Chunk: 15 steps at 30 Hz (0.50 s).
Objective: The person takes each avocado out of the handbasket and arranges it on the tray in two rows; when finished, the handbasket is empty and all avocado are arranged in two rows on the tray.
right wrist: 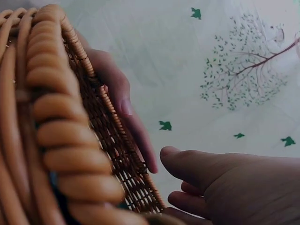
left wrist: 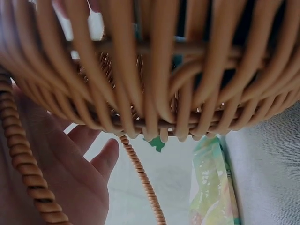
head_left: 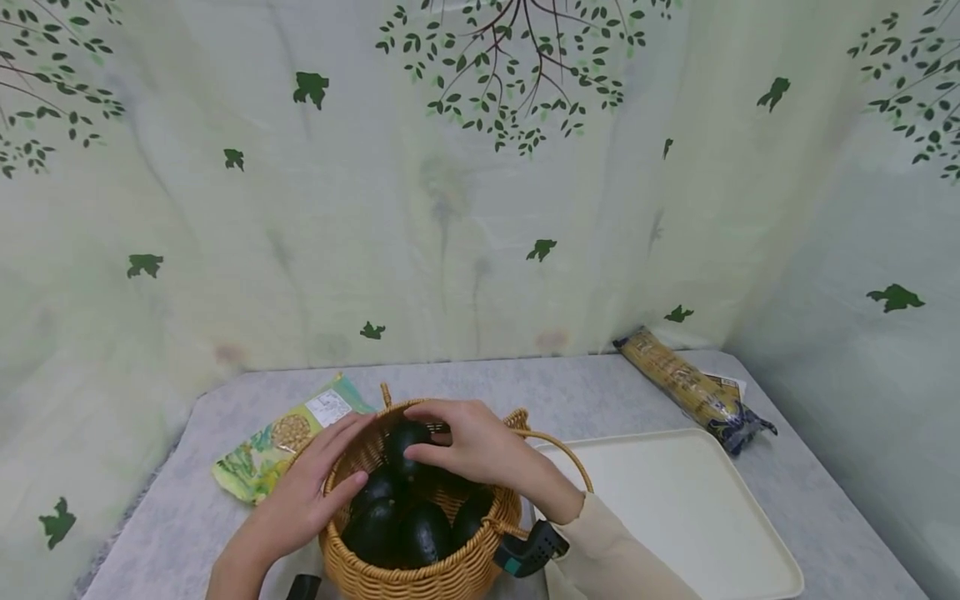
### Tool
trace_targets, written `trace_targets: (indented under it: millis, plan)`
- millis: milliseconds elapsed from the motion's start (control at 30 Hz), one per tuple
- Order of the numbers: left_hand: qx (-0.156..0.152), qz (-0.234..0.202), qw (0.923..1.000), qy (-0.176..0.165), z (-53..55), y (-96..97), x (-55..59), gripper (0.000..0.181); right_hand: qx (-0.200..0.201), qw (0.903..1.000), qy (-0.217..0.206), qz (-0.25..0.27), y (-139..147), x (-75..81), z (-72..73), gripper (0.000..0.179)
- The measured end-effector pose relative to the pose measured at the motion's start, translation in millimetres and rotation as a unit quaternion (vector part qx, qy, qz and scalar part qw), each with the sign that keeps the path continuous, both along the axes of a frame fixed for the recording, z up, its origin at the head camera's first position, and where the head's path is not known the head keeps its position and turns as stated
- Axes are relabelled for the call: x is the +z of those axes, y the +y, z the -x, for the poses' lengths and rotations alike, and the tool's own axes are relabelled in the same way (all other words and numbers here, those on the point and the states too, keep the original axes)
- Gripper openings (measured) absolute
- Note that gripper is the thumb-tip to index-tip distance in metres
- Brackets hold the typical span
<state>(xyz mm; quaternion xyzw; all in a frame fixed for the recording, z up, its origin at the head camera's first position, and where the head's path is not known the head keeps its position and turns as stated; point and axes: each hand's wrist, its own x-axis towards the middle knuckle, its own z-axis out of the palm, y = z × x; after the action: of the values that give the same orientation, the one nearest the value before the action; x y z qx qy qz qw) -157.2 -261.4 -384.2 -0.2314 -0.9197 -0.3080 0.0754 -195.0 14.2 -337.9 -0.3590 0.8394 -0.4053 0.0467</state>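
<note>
While the right hand [head_left: 468, 442] is down in the basket mouth, its thumb and fingers are bent around the highest dark green, glossy oval fruit [head_left: 405, 446], but honestly I can't tell if they're gripping it. Left hand [head_left: 303, 492] is loose: fingers pretty straight along the outer left side of the honey-brown woven wicker basket [head_left: 420, 579], thumb up at the rim. At least four more dark green fruits [head_left: 425, 533] are bunched inside, lower and nearer the person. Black wristband [head_left: 532, 546] and cream sleeve [head_left: 600, 550] on the right arm. Just past the left hand there's a green-and-yellow plastic bag [head_left: 291, 433], then a white rectangular tray [head_left: 675, 508] right of the basket. Long gold-and-navy plastic packet [head_left: 678, 383] by the tray's far right corner. All on a grey table [head_left: 465, 379], pale leaf-print curtain [head_left: 450, 250] behind.
</note>
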Motion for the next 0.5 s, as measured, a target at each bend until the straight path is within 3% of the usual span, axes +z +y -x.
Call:
trace_targets:
  millis: [500]
  plan:
    - [-0.009, -0.009, 0.9998, 0.018, 0.7, -2.7, -3.2, 0.063, -0.013, 0.9981, 0.031, -0.052, -14, -3.7, 10.1, 0.052]
